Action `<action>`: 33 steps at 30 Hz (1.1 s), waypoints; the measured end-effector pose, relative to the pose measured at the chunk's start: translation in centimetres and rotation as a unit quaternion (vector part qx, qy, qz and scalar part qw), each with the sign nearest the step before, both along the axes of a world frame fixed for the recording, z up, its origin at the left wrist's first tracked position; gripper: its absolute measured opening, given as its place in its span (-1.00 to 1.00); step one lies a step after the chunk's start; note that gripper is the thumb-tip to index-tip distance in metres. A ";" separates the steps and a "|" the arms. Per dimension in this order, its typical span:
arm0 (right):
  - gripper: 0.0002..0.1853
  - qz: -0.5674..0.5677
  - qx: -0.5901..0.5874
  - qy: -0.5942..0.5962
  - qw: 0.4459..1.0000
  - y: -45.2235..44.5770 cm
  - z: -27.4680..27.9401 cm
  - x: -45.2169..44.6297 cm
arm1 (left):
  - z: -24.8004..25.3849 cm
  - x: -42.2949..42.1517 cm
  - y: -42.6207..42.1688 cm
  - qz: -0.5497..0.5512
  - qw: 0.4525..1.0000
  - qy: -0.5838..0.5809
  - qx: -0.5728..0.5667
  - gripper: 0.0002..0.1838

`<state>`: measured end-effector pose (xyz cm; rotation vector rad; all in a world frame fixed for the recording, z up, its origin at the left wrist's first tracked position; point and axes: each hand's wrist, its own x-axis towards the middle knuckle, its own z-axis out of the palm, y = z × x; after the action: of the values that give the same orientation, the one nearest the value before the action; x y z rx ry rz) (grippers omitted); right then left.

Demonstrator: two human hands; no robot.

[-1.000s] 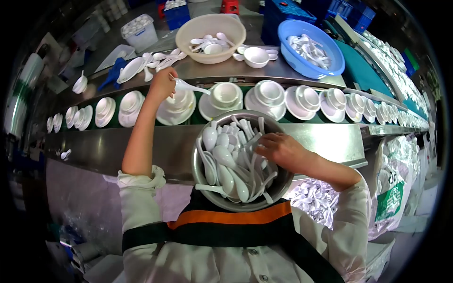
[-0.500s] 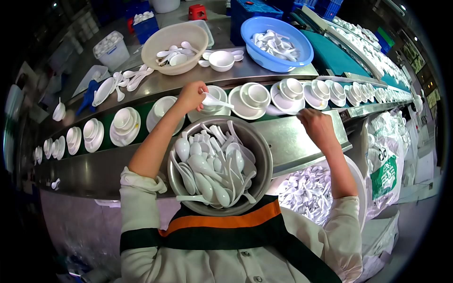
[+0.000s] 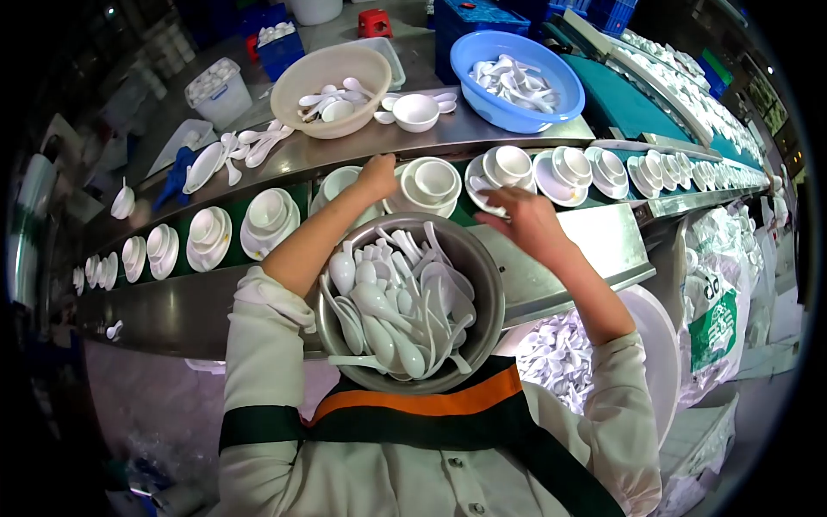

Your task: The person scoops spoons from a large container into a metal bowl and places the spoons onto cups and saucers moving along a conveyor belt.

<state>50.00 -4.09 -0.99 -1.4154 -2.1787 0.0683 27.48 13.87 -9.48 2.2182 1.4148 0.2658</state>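
My left hand [image 3: 376, 178] is closed beside a white bowl [image 3: 340, 183] on the conveyor; whatever its fingers hold is hidden. With curled fingers, my right hand [image 3: 527, 220] grips a white spoon [image 3: 493, 205], partly covered by the hand, at the front of a stacked plate and bowl [image 3: 508, 165]. Another bowl set [image 3: 433, 183] stands between the hands. Against my front rests a steel basin [image 3: 497, 302], heaped with white soup spoons [image 3: 401, 310].
Similar bowl sets line the green conveyor both ways. Behind it stand a cream basin [image 3: 289, 90] and a blue basin [image 3: 564, 73] with spoons, and a loose bowl [image 3: 415, 112]. A large tub [image 3: 659, 345] of spoons sits below right, near a metal ledge [image 3: 594, 254].
The bowl sets have shifted left along the conveyor. The spoon seen in my left hand is now out of sight. My right hand has moved left, bringing its spoon to a plate.
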 end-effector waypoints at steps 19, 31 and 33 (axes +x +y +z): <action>-0.87 0.008 0.006 0.076 0.997 -2.4 0.3 -2.9 | 2.3 -8.1 -3.7 0.030 0.966 -0.100 0.238 -0.64; -0.84 -0.260 -0.223 0.197 0.919 5.2 -9.6 7.4 | 6.0 0.4 -15.7 -0.391 0.860 0.113 0.308 -0.91; -0.80 -0.230 -0.219 0.241 0.917 6.6 -11.7 6.6 | 5.5 0.5 -14.9 -0.397 0.861 0.126 0.291 -0.91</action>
<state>56.62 2.52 -12.73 -1.8807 -1.4371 0.6938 27.99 -0.99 -3.93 3.2167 0.4106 0.1139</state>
